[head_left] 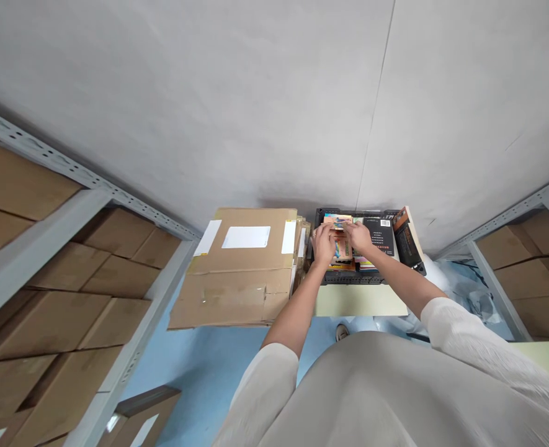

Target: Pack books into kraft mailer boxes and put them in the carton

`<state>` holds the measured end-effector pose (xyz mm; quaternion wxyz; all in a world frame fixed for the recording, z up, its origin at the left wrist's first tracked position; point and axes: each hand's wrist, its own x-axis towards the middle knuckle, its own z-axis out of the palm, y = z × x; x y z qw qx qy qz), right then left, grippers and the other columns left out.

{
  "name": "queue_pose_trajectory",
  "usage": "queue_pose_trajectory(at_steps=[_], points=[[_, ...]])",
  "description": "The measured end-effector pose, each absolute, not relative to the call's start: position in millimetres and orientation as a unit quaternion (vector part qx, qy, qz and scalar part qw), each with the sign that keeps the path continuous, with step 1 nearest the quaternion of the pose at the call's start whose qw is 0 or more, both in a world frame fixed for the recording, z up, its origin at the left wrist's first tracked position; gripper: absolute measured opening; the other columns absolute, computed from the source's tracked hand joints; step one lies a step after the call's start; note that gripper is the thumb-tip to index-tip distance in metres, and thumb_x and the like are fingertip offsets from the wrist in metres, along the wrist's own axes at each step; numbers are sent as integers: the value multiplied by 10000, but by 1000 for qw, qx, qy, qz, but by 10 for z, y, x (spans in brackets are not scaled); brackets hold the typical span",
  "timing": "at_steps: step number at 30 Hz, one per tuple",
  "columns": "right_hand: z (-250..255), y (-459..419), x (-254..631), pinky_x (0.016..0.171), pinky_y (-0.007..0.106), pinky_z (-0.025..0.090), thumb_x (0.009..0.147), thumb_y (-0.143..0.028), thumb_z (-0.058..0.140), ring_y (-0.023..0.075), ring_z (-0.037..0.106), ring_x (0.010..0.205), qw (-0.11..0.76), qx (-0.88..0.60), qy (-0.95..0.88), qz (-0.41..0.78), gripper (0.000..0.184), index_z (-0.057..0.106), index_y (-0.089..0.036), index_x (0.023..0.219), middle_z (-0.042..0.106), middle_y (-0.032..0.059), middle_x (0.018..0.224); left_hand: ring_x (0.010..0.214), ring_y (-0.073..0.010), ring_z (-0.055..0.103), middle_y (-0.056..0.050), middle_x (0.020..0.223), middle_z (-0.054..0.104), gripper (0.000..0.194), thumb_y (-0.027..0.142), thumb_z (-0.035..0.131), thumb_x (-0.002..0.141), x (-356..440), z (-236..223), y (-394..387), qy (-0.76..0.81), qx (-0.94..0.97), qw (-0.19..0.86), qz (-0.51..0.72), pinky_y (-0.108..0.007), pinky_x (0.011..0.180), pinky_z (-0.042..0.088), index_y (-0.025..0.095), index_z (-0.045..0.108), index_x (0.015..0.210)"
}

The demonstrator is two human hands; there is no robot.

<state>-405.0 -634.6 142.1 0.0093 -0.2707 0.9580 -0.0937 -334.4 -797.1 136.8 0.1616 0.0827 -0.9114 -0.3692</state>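
While both arms reach forward from white sleeves, the head view shows the two hands meeting over a black crate (371, 279) that sits on a pale surface (362, 301) against a grey wall (274, 93). Inside the crate, the left hand (323, 244) and the right hand (358, 236) close from either side on a small orange-brown book (342, 248), which lies flat atop other books at the middle of the crate; fingers curl narrowly around its edges. Just right of that book, still in the crate, lies a black book (383, 239) with a white barcode label, and a dark book with an orange spine (407, 239) leans against the crate's right wall. Left of the crate, just beside it, rests a stack of flattened cardboard (237, 273) bearing white labels. Farther left of the crate, and also to its right, metal shelving (69, 211) carries brown cartons (46, 298). Below the crate, blue floor (209, 360) shows.
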Motion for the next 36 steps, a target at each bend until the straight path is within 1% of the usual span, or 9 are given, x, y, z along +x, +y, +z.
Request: queue_pose_trajectory(at_steps=[3,6,8,12,18,24,29,32,36], points=[[1545,-6280,-3960,947,389,409,1153,-292,388,311,566,1133,-36,-293,951,-95,428,758,-209,1351,795,144,1250,1418,-359,527,-112,1499,666,404,154,585,1023,-3252,1501,-7955,-930,93,166,-314,-525,1147,432,295,727,1374],[1667,-6124,-3842,928,397,377,1161,-295,402,305,563,1117,-66,-297,947,-106,408,773,-206,1305,798,134,1256,1396,-351,519,-115,1451,696,318,215,567,1065,-3217,1639,-7876,-938,76,169,-294,-520,1127,402,294,760,1306],[1754,-5972,-3760,940,405,359,1161,-306,421,304,559,1119,-89,-290,946,-114,389,774,-206,1291,800,132,1250,1373,-337,526,-113,1395,721,289,241,555,1083,-3213,1728,-7776,-939,49,176,-291,-505,1126,388,290,774,1265],[1955,-5582,-3620,992,426,334,1158,-301,428,310,554,1147,-139,-267,945,-127,383,770,-192,1293,795,143,1243,1320,-323,556,-113,1342,736,280,288,542,1108,-3211,1914,-7458,-936,0,193,-293,-481,1110,386,286,776,1261],[2295,-4786,-3351,1029,428,333,1155,-281,428,306,555,1165,-200,-216,947,-129,383,757,-190,1328,785,141,1252,1254,-319,570,-111,1265,758,282,329,531,1121,-3197,2221,-6729,-915,-80,233,-320,-461,1076,400,274,788,1224],[2485,-3634,-2722,991,416,326,1158,-306,452,303,550,1112,-241,-104,960,-96,363,761,-199,1315,775,146,1216,1267,-314,578,-115,1279,743,282,337,551,1118,-3033,2418,-5583,-896,-189,223,-335,-442,1054,417,268,797,1240],[2398,-2536,-1865,976,418,322,1168,-322,430,301,556,1100,-238,-12,968,-79,379,775,-201,1266,781,146,1191,1248,-323,576,-119,1257,734,281,351,563,1114,-2584,2345,-4431,-879,-288,168,-340,-441,1040,427,281,815,1217],[2225,-1956,-1271,970,424,321,1169,-322,418,303,557,1107,-224,35,971,-77,390,774,-202,1275,782,149,1198,1205,-314,594,-113,1257,734,296,346,545,1120,-2219,2170,-3803,-870,-333,118,-344,-434,1008,443,284,816,1219],[1933,-1372,-501,950,426,324,1162,-314,428,306,562,1099,-184,104,975,-72,389,776,-198,1290,783,157,1180,1177,-298,617,-105,1250,740,304,328,536,1118,-1753,1861,-3089,-850,-399,46,-341,-424,1015,466,276,817,1222]])
